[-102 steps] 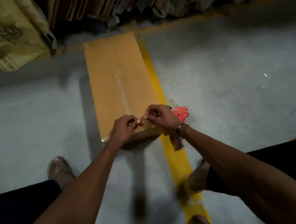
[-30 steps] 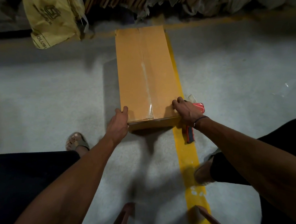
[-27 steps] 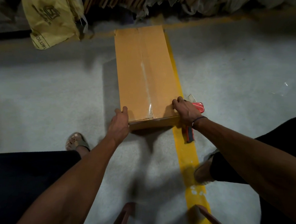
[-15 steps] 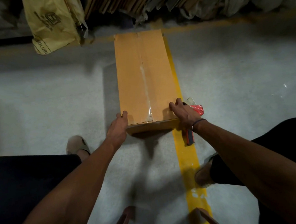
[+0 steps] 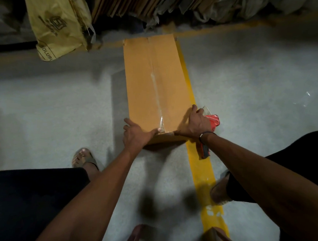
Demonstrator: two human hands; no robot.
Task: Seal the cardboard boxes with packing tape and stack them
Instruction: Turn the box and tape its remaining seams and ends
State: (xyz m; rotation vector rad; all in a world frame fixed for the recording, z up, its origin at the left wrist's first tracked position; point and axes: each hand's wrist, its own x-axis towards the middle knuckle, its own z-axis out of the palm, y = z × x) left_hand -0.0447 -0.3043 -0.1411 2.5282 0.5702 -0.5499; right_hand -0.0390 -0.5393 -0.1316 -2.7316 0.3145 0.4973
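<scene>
Cardboard box [image 5: 155, 86] (long, clear-taped seam) gripped at near corners by left hand [image 5: 134, 135] and right hand [image 5: 196, 123].

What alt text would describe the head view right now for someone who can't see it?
Both hands grip the near end of a long cardboard box on the floor: left hand at its near-left corner, right hand at its near-right corner. Clear tape runs along its top seam. A red tape dispenser lies just right of the box.

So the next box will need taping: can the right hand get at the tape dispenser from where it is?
Probably yes. The tape dispenser lies on the floor just beyond the right hand, which rests on the box corner; nothing lies between them.
</scene>
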